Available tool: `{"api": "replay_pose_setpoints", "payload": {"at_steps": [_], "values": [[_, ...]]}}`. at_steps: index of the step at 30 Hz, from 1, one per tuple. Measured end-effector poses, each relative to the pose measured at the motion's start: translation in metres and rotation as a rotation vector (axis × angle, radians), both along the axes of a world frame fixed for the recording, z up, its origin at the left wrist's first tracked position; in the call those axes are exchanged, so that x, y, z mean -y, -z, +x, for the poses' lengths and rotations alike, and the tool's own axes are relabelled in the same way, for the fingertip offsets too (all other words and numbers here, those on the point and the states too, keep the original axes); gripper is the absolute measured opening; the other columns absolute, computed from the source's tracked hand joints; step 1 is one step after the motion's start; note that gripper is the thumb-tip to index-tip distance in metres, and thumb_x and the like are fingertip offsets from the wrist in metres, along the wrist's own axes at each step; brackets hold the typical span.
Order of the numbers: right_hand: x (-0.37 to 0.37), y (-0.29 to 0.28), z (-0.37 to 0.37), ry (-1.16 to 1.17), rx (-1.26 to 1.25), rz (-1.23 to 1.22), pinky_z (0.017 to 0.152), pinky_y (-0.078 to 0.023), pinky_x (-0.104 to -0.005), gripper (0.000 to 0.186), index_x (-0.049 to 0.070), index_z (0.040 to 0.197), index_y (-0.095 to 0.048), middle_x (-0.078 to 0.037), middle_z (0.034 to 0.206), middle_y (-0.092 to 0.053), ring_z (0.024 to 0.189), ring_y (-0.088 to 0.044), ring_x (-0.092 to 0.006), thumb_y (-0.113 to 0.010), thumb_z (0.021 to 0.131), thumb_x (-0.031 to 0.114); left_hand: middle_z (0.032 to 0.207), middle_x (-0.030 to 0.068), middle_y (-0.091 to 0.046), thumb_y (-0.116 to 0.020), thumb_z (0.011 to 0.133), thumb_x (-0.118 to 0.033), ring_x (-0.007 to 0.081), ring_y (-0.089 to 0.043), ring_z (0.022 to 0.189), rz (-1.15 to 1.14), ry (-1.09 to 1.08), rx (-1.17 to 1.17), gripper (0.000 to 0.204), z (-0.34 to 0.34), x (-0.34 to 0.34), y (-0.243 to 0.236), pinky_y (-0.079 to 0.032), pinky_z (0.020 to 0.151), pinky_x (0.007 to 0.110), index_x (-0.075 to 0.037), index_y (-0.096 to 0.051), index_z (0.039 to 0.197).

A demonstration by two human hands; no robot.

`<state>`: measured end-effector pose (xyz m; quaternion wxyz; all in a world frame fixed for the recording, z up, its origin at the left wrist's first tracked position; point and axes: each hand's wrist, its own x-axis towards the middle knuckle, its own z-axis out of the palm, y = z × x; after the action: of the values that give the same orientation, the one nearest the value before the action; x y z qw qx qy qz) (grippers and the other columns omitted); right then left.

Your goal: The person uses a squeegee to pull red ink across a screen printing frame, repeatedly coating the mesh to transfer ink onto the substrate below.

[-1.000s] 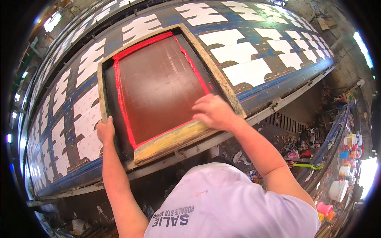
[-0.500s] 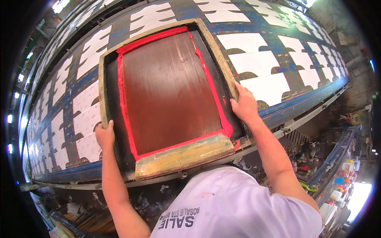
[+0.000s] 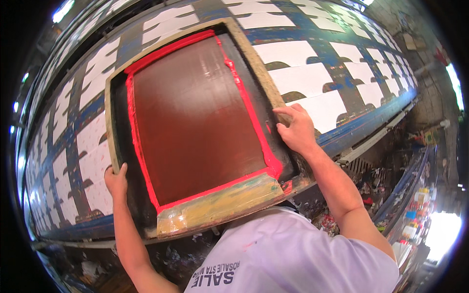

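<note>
A screen-printing frame (image 3: 113,141) with worn wooden rails is tilted in front of me over the table's near edge. Its dark brown-red mesh (image 3: 195,122) is bordered by thick bright red ink (image 3: 246,105). A broad yellowish, paint-stained wooden squeegee (image 3: 220,201) rests across its near end. My left hand (image 3: 116,181) is closed round the left rail, thumb up on the near side. On the right rail lies my right hand (image 3: 297,128), index finger and thumb bent over the wood; its other fingers are partly hidden.
Beneath the frame, a long blue, paint-stained print table (image 3: 376,110) carries rows of white cut fabric pieces (image 3: 312,110). Pieces at the left (image 3: 95,171) bear faint red marks. Scraps (image 3: 327,219) litter the space below the table edge. Bottles and containers (image 3: 415,215) stand at the far right.
The whole view has shifted, so frame and table both sit farther left and lower. My right hand's fingers have moved on the rail, with the index finger now reaching over it.
</note>
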<state>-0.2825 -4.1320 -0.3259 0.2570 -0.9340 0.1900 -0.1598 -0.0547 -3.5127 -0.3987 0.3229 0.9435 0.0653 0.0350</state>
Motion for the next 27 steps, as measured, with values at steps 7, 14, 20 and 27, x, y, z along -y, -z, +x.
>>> {"api": "replay_pose_setpoints", "payload": {"at_steps": [7, 14, 20, 27], "values": [[0.074, -0.014, -0.003, 0.028, 0.030, 0.036, 0.103, -0.061, -0.0512, 0.033, 0.016, 0.116, -0.090, -0.016, 0.111, -0.074, 0.117, -0.074, -0.0412, -0.078, 0.085, 0.012, 0.095, 0.0133, -0.080, -0.097, 0.096, -0.029, 0.0226, -0.073, 0.084, 0.047, -0.015, 0.063, 0.039, -0.005, 0.063, -0.016, -0.058, 0.083, 0.043, 0.006, -0.083, 0.105], [0.208, 0.008, -0.036, 0.109, 0.039, 0.065, 0.102, -0.061, -0.0496, 0.033, 0.017, 0.114, -0.090, -0.016, 0.116, -0.075, 0.116, -0.075, -0.0388, -0.078, 0.084, 0.009, 0.095, 0.0128, -0.079, -0.101, 0.093, -0.030, 0.0244, -0.073, 0.085, -0.022, -0.016, 0.110, 0.042, -0.037, 0.203, -0.022, -0.058, 0.084, 0.043, 0.006, -0.081, 0.104], [0.332, 0.023, -0.076, 0.159, 0.083, 0.067, 0.105, -0.061, -0.0494, 0.036, 0.017, 0.114, -0.090, -0.016, 0.120, -0.077, 0.119, -0.075, -0.0394, -0.077, 0.082, 0.007, 0.100, 0.0174, -0.074, -0.101, 0.091, -0.033, 0.0307, -0.071, 0.090, -0.025, 0.023, 0.157, 0.046, -0.075, 0.328, -0.009, -0.056, 0.087, 0.048, 0.007, -0.080, 0.100], [0.436, 0.030, -0.108, 0.202, 0.062, 0.093, 0.102, -0.062, -0.0480, 0.039, 0.015, 0.115, -0.090, -0.016, 0.121, -0.078, 0.116, -0.076, -0.0392, -0.076, 0.080, 0.005, 0.105, 0.0178, -0.070, -0.099, 0.091, -0.032, 0.0338, -0.068, 0.096, -0.066, 0.003, 0.182, 0.044, -0.120, 0.445, -0.001, -0.054, 0.090, 0.050, 0.006, -0.079, 0.097]]}}
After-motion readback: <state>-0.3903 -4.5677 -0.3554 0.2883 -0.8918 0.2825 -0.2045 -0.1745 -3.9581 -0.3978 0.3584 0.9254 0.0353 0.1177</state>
